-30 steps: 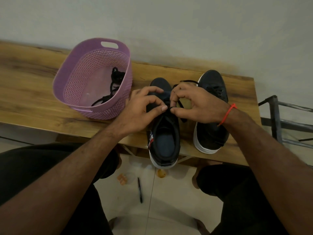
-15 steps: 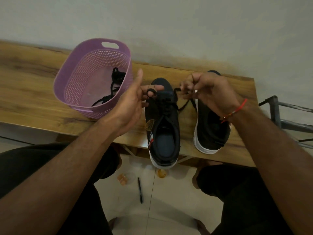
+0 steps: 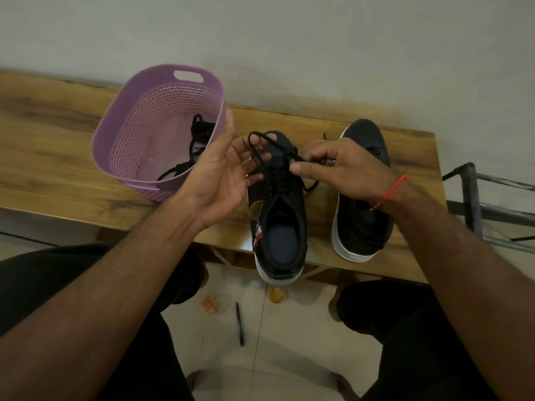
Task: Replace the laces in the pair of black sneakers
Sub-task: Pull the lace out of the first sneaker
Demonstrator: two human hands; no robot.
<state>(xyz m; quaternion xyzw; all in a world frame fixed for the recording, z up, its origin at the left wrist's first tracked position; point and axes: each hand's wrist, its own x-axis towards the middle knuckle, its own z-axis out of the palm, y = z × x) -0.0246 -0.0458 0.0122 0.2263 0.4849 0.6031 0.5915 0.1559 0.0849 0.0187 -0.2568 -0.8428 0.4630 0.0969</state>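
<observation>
Where thin black lace (image 3: 262,151) loops, woven sneaker (image 3: 279,209)

A purple basket (image 3: 131,146) is sitting on the wooden bench (image 3: 49,146) at upper left. A metal rack (image 3: 474,198) is standing at the right edge. A pen (image 3: 240,324) is lying on the tiled floor (image 3: 289,342), lower centre.

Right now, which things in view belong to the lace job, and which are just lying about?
Part of the job:
- near sneaker, its lace looped over the left hand and pinched by the right hand
- far sneaker
- purple basket holding loose black laces

Lying about:
- pen on the floor
- small orange bits on the floor
- metal rack
</observation>
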